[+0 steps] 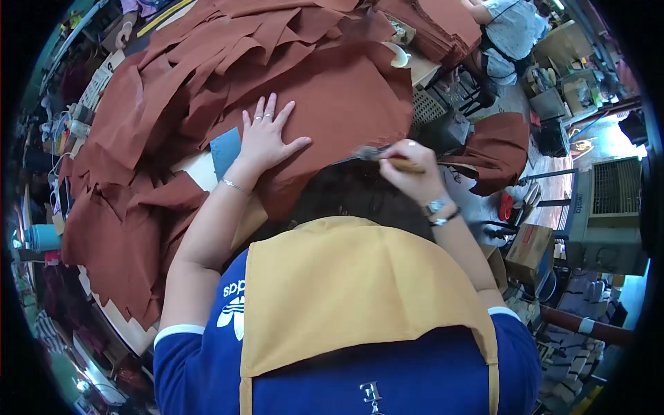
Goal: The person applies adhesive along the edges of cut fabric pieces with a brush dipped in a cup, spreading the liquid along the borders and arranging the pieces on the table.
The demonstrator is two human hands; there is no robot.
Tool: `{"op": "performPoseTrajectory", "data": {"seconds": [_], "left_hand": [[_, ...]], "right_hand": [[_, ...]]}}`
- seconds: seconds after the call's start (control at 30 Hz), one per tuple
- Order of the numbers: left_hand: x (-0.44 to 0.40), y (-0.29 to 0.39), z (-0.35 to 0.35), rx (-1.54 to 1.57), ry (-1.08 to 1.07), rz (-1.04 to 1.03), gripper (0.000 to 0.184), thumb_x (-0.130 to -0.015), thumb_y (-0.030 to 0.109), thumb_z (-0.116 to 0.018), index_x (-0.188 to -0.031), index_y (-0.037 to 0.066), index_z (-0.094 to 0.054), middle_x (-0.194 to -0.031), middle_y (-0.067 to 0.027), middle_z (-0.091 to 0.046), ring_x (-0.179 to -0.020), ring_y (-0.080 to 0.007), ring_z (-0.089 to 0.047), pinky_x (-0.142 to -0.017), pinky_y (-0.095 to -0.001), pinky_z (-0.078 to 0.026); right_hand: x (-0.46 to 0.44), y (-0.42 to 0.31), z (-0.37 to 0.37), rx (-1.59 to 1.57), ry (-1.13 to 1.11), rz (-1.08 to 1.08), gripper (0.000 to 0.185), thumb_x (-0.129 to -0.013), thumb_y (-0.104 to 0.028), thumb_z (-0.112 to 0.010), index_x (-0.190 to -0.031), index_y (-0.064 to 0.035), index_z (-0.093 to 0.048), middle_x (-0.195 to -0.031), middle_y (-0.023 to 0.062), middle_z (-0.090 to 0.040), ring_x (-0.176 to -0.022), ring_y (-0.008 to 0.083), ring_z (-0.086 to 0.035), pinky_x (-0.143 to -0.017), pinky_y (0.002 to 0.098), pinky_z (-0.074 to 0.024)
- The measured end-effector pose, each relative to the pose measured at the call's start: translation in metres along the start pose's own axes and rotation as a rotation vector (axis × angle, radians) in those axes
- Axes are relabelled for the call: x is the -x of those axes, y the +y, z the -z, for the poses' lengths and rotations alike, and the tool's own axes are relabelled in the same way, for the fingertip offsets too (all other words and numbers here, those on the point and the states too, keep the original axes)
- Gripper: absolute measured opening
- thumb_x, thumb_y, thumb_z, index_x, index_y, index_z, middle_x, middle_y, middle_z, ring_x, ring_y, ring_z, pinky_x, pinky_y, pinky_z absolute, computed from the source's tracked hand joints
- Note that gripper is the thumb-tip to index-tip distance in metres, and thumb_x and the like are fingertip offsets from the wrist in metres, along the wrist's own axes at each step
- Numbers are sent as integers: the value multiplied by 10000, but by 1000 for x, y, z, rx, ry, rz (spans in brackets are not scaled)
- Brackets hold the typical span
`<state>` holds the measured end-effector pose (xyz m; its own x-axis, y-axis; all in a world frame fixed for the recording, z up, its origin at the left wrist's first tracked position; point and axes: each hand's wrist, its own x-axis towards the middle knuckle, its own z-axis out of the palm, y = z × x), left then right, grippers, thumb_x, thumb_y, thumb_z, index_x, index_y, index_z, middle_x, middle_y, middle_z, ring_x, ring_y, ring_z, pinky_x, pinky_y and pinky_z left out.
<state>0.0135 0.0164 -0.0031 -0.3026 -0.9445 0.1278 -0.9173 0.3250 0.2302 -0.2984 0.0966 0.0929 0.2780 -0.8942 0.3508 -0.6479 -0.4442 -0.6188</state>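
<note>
My left hand (pixel 268 138) lies flat with fingers spread on a large reddish-brown leather sheet (pixel 346 97). A ring and a thin bracelet show on it. In my right hand (pixel 418 169) is a wooden-handled brush (pixel 403 164), its greyish head blurred at the sheet's near edge. The fingers are wrapped round the handle. A dark surface (pixel 353 194) shows below that edge, in front of my apron (pixel 373 283). Close to my left wrist lie a blue piece (pixel 225 151) and a white piece (pixel 199 169), both partly covered.
Overlapping leather pieces (pixel 145 131) spread across the left and far side. More leather is stacked (pixel 436 31) at the far right, and another piece (pixel 498 149) hangs to the right. A person (pixel 512 31) sits beyond. Cardboard boxes (pixel 529 252) stand at right.
</note>
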Motion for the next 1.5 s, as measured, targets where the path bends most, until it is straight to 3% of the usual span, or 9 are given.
{"op": "performPoseTrajectory", "data": {"seconds": [0.1, 0.17, 0.27, 0.4, 0.57, 0.73, 0.97, 1.07, 1.5], "left_hand": [[-1, 2, 1, -10, 8, 2, 972, -791, 807, -549, -1536, 201, -400, -1624, -216, -237, -1512, -405, -185, -1170, -664, -138], [-1, 1, 0, -12, 7, 3, 971, -794, 809, -542, -1536, 199, -401, -1623, -215, -240, -1512, -404, -187, -1172, -661, -135], [-1, 3, -2, -7, 18, -3, 974, -796, 815, -533, -1538, 198, -397, -1624, -214, -239, -1513, -402, -189, -1176, -657, -132], [-1, 2, -1, -7, 8, 1, 984, -794, 825, -522, -1545, 203, -387, -1629, -214, -229, -1515, -399, -185, -1179, -653, -122], [-2, 1, -4, 2, 17, -3, 992, -790, 832, -515, -1547, 204, -382, -1631, -218, -221, -1518, -398, -176, -1182, -652, -112], [-5, 1, -5, -3, 34, -18, 959, -804, 808, -535, -1545, 220, -379, -1623, -220, -235, -1505, -412, -201, -1169, -670, -144], [-21, 1, -6, 44, 18, -78, 978, -790, 828, -522, -1530, 199, -408, -1611, -235, -251, -1503, -418, -197, -1173, -665, -139], [-29, 1, -9, 41, 29, -114, 971, -792, 827, -521, -1527, 203, -410, -1606, -236, -263, -1501, -416, -207, -1169, -667, -158], [-67, 3, -16, 25, 0, -263, 929, -811, 794, -544, -1541, 248, -373, -1610, -222, -271, -1501, -418, -212, -1171, -673, -164]], "right_hand": [[4, 3, 25, 183, -12, -104, 85, -739, -61, -728, -810, -36, -690, -788, 108, -683, -709, 270, -680, -675, 335, -549], [-9, -20, 6, 31, 88, -17, 87, -747, -57, -730, -814, -28, -683, -784, 107, -681, -704, 261, -677, -669, 334, -542], [-13, -24, -29, -88, -62, 49, 84, -756, -66, -722, -816, -31, -675, -760, 115, -664, -692, 235, -667, -649, 351, -527], [-1, -13, 7, 175, -90, -29, 82, -756, -63, -717, -824, -34, -681, -759, 120, -662, -701, 254, -674, -654, 343, -531], [-22, -46, -41, -150, -41, 86, 96, -764, -55, -735, -833, -26, -674, -802, 126, -670, -706, 274, -670, -663, 349, -531], [-7, -33, -14, 60, -136, 0, 99, -749, -45, -716, -829, -25, -663, -799, 132, -659, -729, 276, -667, -669, 355, -533], [-20, -43, -55, -169, -187, 142, 101, -767, -52, -726, -844, -21, -669, -800, 131, -654, -749, 287, -664, -698, 355, -534], [-15, -39, -18, 23, -221, 71, 104, -759, -52, -721, -845, -21, -671, -816, 123, -659, -730, 274, -667, -685, 341, -541], [-22, -41, -21, -89, -274, 105, 163, -763, -52, -742, -910, -33, -675, -852, 121, -654, -808, 289, -680, -731, 359, -547]]}}
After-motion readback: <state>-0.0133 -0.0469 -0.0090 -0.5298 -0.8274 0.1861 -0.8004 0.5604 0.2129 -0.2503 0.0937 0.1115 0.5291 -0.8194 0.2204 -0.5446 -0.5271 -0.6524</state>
